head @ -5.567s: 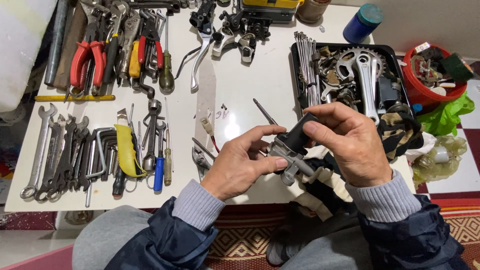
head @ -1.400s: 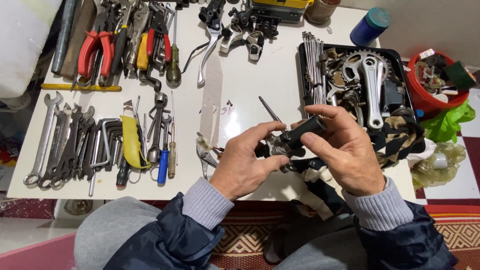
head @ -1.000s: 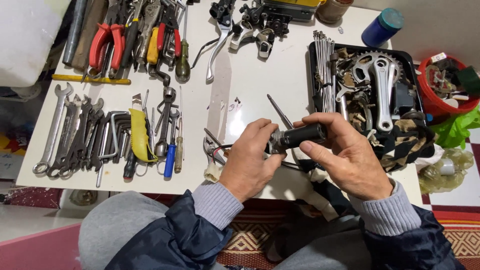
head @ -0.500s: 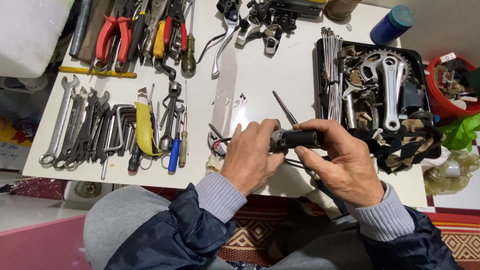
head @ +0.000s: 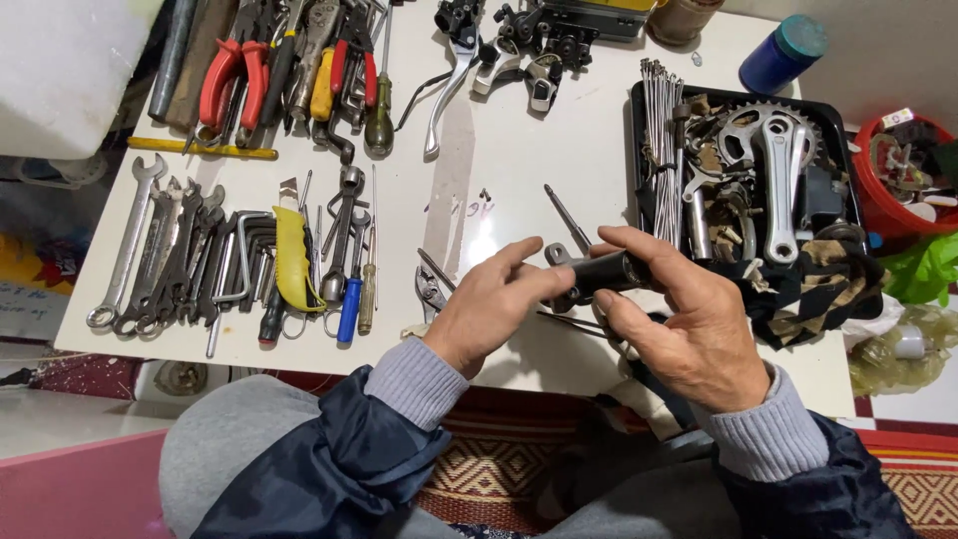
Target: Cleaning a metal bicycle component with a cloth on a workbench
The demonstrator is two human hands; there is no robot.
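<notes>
Both of my hands hold a small black cylindrical bike part [head: 606, 271] with a metal end, just above the near edge of the white table [head: 499, 150]. My right hand [head: 689, 319] wraps its fingers over the black body. My left hand [head: 489, 304] pinches the metal end on the left side with thumb and forefinger. A thin metal rod [head: 567, 217] lies on the table just behind the part, and small pliers [head: 431, 287] lie by my left hand.
Wrenches and hex keys [head: 170, 255], a yellow-handled cutter [head: 292, 258] and screwdrivers lie at left. Red pliers [head: 235, 75] and brake levers [head: 469, 50] sit at the back. A black tray [head: 843, 165] holds a crank, spokes and a patterned cloth. A blue can [head: 783, 52] and red tub [head: 903, 175] stand at right.
The part has been turned from tilted to lying level between my hands. My hands have shifted slightly, and the view has drifted so the table sits further right.
</notes>
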